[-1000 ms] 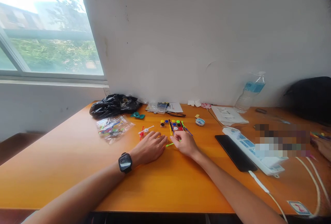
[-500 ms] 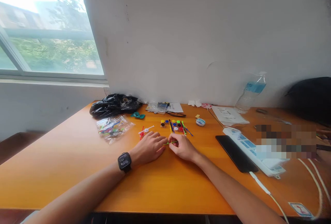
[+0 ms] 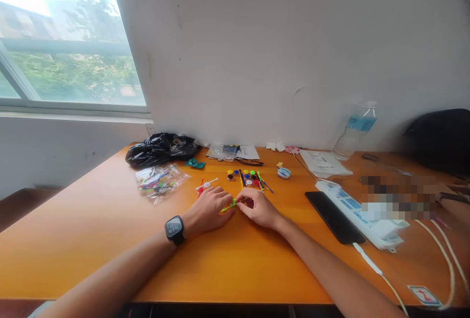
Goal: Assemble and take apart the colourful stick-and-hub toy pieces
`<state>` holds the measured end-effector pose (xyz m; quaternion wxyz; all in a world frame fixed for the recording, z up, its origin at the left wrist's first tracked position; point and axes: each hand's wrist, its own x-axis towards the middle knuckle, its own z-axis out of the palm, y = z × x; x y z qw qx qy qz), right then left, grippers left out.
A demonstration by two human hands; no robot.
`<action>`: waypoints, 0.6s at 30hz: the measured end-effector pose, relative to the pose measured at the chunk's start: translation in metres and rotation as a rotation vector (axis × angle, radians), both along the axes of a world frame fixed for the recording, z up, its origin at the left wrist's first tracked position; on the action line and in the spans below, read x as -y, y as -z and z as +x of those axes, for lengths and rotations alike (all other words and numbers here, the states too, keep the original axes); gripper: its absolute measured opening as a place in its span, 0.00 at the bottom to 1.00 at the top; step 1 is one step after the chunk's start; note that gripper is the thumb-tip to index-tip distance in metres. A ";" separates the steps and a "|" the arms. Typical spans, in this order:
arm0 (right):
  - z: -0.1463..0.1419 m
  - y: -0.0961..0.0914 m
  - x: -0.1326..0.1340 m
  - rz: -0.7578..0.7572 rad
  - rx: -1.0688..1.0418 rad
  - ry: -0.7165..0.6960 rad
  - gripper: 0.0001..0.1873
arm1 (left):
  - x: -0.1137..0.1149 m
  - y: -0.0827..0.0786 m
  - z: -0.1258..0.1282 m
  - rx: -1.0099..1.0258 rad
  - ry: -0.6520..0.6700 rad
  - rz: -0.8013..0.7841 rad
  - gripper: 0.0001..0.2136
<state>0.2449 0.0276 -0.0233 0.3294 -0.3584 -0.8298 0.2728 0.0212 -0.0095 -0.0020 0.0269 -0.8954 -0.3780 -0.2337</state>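
A thin yellow-green plastic stick [image 3: 228, 207], with a wider green part near its middle, lies between my two hands just above the table. My left hand [image 3: 208, 208], with a black watch on its wrist, has its fingers closed about the left end. The thumb and fingertips of my right hand [image 3: 260, 207] pinch the other end. Beyond my right hand are several small coloured round discs [image 3: 246, 177] and coloured sticks [image 3: 266, 182]. White and red pieces [image 3: 206, 185] lie just past my left hand, partly hidden by it.
A clear bag of coloured pieces [image 3: 158, 183] and a black plastic bag [image 3: 163, 149] lie at the left. To the right are a black phone [image 3: 334, 217] with a cable, a white power strip [image 3: 354, 210], a bottle [image 3: 354, 132], and another person's arm [image 3: 453, 203] near a blurred patch.
The green stick shows more between my hands and now slants down to the left. My right fingertips have opened slightly around its end. The other person's arm at the right has shifted.
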 end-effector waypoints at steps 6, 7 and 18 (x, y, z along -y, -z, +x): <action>-0.002 -0.001 0.001 -0.203 -0.075 -0.025 0.07 | 0.002 -0.004 -0.004 0.114 0.095 -0.101 0.04; -0.003 -0.001 0.001 -0.239 -0.089 -0.023 0.07 | 0.002 -0.003 -0.004 0.131 0.103 -0.114 0.04; -0.004 0.001 -0.003 -0.358 -0.182 -0.017 0.07 | 0.006 0.000 -0.003 0.273 0.056 -0.244 0.03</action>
